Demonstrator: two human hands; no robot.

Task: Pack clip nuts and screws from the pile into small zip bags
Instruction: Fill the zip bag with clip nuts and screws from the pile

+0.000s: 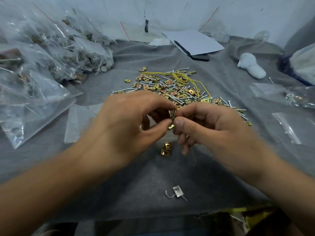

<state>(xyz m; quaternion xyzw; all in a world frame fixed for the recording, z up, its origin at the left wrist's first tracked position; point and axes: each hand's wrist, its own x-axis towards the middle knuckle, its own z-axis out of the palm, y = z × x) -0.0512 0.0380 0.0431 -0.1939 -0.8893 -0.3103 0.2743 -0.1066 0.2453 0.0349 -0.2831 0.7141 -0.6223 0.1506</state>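
A pile of brass clip nuts and silver screws (177, 90) lies on the grey cloth, just beyond my hands. Both hands meet over the cloth's middle. My left hand (129, 120) and my right hand (204, 125) pinch a small stack of clip nuts (172, 114) between their fingertips. One more clip nut (171, 126) shows just below the stack, by my left thumb. Two loose clip nuts (166, 149) rest on the cloth under my hands. An empty small zip bag (78, 123) lies flat to the left of my left hand.
Filled zip bags (51, 53) are heaped at the left. More small bags (288, 96) lie at the right, one holding parts. A yellow rubber band (185, 79) crosses the pile. White paper (196, 41), a white cap (250, 65) and a grey metal clip (177, 191) are nearby.
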